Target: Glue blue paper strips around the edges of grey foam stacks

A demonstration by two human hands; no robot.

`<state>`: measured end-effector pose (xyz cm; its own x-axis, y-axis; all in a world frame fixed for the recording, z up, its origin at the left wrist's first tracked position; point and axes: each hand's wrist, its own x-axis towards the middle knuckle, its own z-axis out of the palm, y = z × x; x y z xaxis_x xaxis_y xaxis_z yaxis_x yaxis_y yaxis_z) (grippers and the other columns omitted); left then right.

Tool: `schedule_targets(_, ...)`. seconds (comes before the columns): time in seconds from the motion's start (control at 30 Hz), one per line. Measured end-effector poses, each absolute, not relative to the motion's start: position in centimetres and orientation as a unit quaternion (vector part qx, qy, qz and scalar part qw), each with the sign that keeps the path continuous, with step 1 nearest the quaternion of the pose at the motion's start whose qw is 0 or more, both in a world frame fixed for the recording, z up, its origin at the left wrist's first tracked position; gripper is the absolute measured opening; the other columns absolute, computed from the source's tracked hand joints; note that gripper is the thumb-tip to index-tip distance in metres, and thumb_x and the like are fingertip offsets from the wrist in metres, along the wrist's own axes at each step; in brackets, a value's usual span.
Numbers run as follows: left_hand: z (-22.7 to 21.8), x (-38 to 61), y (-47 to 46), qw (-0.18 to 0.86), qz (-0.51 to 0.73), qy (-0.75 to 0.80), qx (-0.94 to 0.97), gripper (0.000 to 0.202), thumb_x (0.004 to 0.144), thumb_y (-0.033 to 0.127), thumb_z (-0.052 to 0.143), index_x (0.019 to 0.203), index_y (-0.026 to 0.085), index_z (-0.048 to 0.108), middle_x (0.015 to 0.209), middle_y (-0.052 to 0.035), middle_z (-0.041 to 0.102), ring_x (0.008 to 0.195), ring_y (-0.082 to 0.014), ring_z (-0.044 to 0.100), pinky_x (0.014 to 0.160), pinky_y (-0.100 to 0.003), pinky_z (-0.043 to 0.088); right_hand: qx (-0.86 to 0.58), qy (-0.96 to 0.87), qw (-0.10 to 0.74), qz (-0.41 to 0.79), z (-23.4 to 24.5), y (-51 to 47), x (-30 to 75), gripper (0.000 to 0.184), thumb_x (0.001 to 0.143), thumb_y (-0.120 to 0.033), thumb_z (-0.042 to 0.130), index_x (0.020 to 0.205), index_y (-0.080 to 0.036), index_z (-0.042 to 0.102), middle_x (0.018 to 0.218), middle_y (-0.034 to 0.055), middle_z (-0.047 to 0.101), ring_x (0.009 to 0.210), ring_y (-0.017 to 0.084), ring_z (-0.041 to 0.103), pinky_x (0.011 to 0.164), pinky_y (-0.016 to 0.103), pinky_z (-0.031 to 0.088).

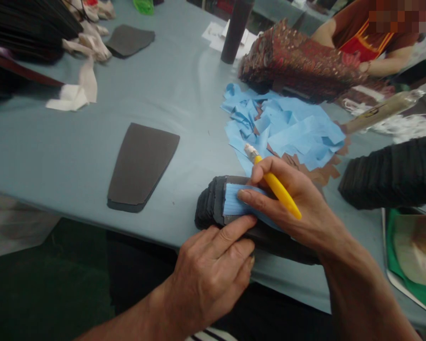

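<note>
A brush (277, 188) with a yellow handle and a pale tip is held in my right hand (287, 199), the tip pointing away from me. That hand's thumb presses on a blue ribbed piece (233, 201), partly hidden under the hand. The blue piece lies on a stack of dark panels (206, 208) near the table's front edge. My left hand (213, 265) grips the near side of this stack, its fingers curled and the index fingertip touching the top beside the blue piece. To the left, a dark tapered panel (144, 166) lies flat.
Crumpled blue sheets (291, 128) lie beyond my right hand. Another dark stack (390, 170) and a tray with green material (397, 255) are at right. Patterned fabric (301, 61) is piled before another person. A dark cylinder (236, 33) stands at the back.
</note>
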<state>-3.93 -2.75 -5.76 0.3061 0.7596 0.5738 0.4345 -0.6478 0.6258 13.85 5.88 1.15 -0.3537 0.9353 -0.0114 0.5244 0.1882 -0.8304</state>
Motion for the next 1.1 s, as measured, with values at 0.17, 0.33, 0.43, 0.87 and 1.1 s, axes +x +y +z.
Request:
schedule_targets(0.17,-5.76,-4.03,-2.80,0.187,0.454,0.379,0.785,0.012,0.100,0.010,0.059,0.107,0.015,0.068,0.129,-0.0140,0.078,0.088,-0.0220,0.078,0.078,-0.036,0.066,-0.510,-0.717,0.265,0.394,1.40,6.07,13.50,0.022,0.092,-0.032,0.076,0.092,-0.025,0.055,0.077,-0.0048,0.055,0.065,0.013,0.049,0.059,0.030,0.042)
schedule_targets(0.33,-5.74,-3.97,-2.89,0.194,0.454,0.379,0.783,0.012,0.100,0.011,0.059,0.106,0.014,0.069,0.128,-0.0145,0.079,0.092,-0.0220,0.079,0.081,-0.035,0.067,-0.509,-0.716,0.279,0.388,1.45,6.14,13.34,0.022,0.089,-0.027,0.077,0.089,-0.024,0.055,0.071,-0.0076,0.048,0.060,0.010,0.043,0.055,0.029,0.036)
schedule_targets(0.43,-5.66,-3.95,-2.91,0.197,0.455,0.380,0.781,0.013,0.101,0.012,0.058,0.105,0.014,0.070,0.127,-0.0154,0.079,0.094,-0.0220,0.079,0.082,-0.034,0.068,-0.507,-0.715,0.280,0.391,1.45,6.08,13.31,0.023,0.088,-0.028,0.078,0.089,-0.024,0.055,0.070,-0.0080,0.047,0.059,0.010,0.041,0.054,0.029,0.034)
schedule_targets(0.87,-5.72,-3.99,-3.02,0.199,0.448,0.380,0.784,0.013,0.101,0.012,0.056,0.104,0.015,0.069,0.130,-0.0157,0.078,0.093,-0.0220,0.080,0.081,-0.035,0.068,-0.495,-0.730,0.268,0.388,1.40,6.15,13.39,0.024,0.089,-0.027,0.079,0.091,-0.023,0.055,0.075,-0.0071,0.048,0.064,0.011,0.043,0.061,0.030,0.037)
schedule_targets(1.1,-5.84,-3.97,-3.08,0.193,0.449,0.383,0.784,0.013,0.102,0.013,0.055,0.104,0.016,0.068,0.129,-0.0156,0.078,0.092,-0.0207,0.080,0.082,-0.033,0.068,-0.501,-0.730,0.272,0.377,1.41,6.06,13.24,0.024,0.089,-0.028,0.078,0.090,-0.023,0.055,0.073,-0.0075,0.047,0.062,0.011,0.041,0.058,0.030,0.035)
